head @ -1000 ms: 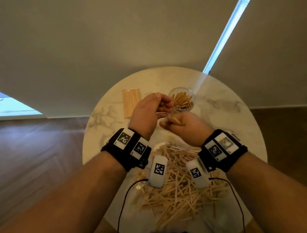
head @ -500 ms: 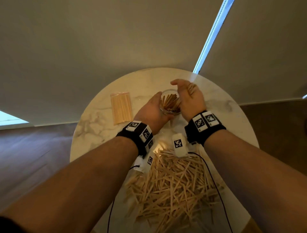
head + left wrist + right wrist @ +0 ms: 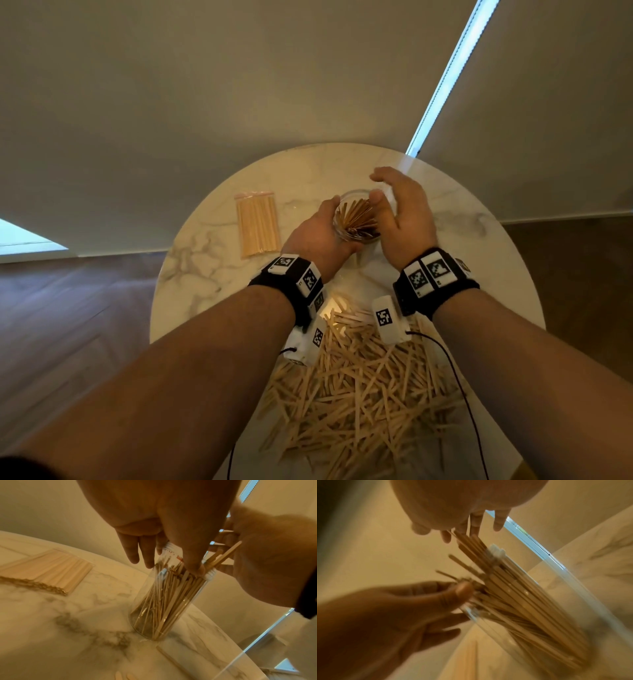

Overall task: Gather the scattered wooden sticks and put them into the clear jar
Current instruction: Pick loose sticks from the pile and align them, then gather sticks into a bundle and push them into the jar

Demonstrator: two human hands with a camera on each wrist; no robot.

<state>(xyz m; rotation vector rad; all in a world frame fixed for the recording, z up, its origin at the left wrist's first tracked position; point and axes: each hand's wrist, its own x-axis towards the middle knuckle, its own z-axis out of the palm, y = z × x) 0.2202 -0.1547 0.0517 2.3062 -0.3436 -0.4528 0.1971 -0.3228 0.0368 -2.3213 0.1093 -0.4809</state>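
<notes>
The clear jar (image 3: 356,219) stood upright on the far part of the table (image 3: 205,274), sticks inside running near-vertical w/ tops fanning out past the rim. The left hand (image 3: 317,236) curled round its near-left side, thumb on the rim; the right hand (image 3: 402,219) sat just right of the mouth, fingers loosely spread, gripping nothing. The loose sticks (image 3: 363,383) lay in a pile close to the body, under both wrists, so the free right hand probably goes back for them.
</notes>
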